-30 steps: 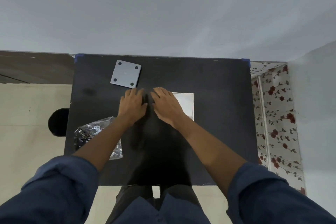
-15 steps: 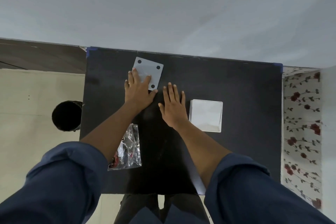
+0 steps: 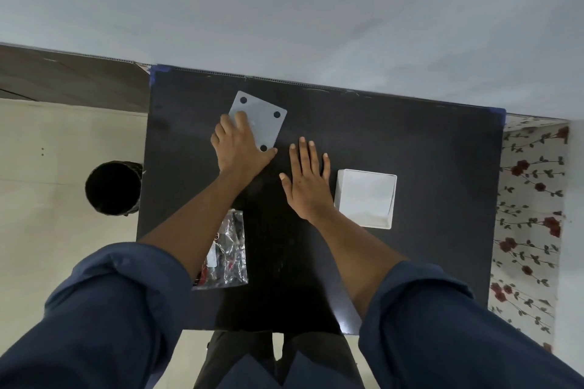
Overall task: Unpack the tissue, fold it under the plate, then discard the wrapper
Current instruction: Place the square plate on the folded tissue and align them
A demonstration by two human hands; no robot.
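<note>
A grey square plate (image 3: 262,123) with black dots at its corners lies at the far left of the black table (image 3: 426,148). My left hand (image 3: 238,148) lies flat on the plate's near-left part, fingers apart and thumb at its near corner. A white folded tissue (image 3: 366,197) sits right of centre. My right hand (image 3: 308,181) rests palm down on the table just left of the tissue, fingers spread and holding nothing. The clear crinkled wrapper (image 3: 229,254) lies near the front left, partly hidden by my left forearm.
A round black bin (image 3: 112,188) stands on the pale floor just left of the table. A grey wall runs behind the table's far edge. A flower-patterned surface (image 3: 531,215) lies to the right of the table.
My left hand has left the table's middle and slid forward onto the grey plate. My right hand has come off the tissue and now lies beside it. The camera view has shifted.
</note>
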